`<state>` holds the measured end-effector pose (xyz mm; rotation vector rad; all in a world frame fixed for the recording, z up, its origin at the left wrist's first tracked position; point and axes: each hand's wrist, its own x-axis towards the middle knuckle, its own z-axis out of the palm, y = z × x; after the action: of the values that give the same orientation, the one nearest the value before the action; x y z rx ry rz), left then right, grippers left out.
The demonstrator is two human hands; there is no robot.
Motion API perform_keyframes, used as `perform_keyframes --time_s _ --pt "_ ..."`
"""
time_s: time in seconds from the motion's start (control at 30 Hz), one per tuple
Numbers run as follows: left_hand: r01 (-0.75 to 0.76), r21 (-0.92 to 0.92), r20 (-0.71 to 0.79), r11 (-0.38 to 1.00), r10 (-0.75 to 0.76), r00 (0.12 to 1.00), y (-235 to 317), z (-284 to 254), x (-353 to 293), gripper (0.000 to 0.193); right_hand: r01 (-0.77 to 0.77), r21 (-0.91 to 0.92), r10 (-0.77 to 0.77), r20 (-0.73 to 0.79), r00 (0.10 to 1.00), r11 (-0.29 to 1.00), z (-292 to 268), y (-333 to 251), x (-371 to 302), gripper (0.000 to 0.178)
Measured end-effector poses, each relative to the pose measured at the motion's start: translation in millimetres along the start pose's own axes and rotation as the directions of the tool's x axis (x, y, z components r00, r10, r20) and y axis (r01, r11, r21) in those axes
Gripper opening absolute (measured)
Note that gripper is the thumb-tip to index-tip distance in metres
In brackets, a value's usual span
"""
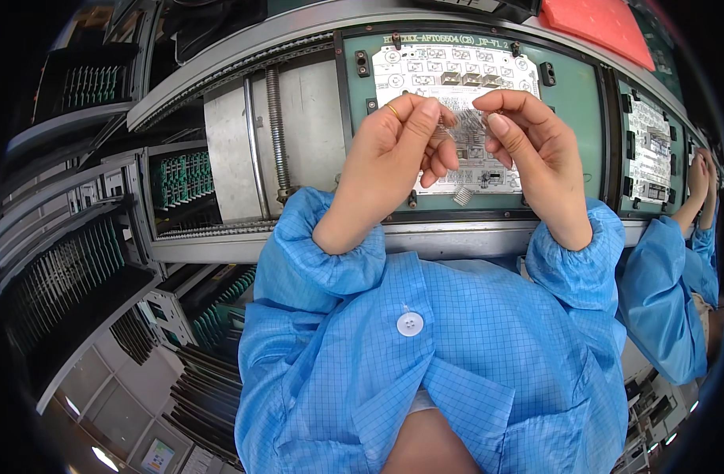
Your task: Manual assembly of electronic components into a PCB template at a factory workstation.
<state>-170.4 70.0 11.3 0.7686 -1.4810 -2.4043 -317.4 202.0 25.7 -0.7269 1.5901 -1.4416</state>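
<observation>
My left hand [401,142], with a ring on one finger, is held over a white circuit board [393,91] with its fingers bent and pinched. Facing it, my right hand [535,138] is curled too, thumb close to the index finger. A small bunch of thin silvery pins [470,121] spans the gap between both sets of fingertips; exactly how each hand grips it is too fine to make out. Small upright metal connectors [472,80] stand on the upper part of the board. Below my hands, a little comb-like silvery piece [461,195] lies at the board's lower edge.
The board sits in a green carrier [571,150] with black clamps, on a metal-railed conveyor [425,235]. Another carrier board [648,142] stands to the right, near a co-worker's hands [697,186]. Racks of green boards [184,180] fill the left. A red pad [599,30] lies beyond.
</observation>
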Motion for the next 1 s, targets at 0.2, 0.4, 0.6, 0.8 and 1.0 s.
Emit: perform_keyframes --time_s 0.2,0.4,0.6,0.8,1.0 --pt "-0.010 -0.121 -0.004 0.993 0.010 1.000 -3 -4 3 0.033 0.014 -0.014 -0.014 0.001 1.000 1.000 0 -1 -1 0.023" --pt "0.017 -0.186 -0.051 0.982 -0.026 0.998 4 9 0 0.031 -0.006 0.009 0.006 0.013 1.000 1.000 3 -3 -1 0.023" --pt "0.040 0.023 0.018 0.999 -0.040 0.999 -2 1 0 0.019 -0.013 -0.010 0.013 0.048 0.999 1.000 6 -6 -2 0.022" --pt "0.083 -0.009 -0.004 0.997 -0.083 0.997 -2 2 2 0.018 0.415 -0.201 -0.398 0.122 0.909 0.887 1 5 2 0.015" --pt "0.137 -0.061 -0.027 0.989 -0.139 0.990 2 5 1 0.023 0.545 -0.275 -0.492 0.241 0.837 0.792 0 7 4 0.020"
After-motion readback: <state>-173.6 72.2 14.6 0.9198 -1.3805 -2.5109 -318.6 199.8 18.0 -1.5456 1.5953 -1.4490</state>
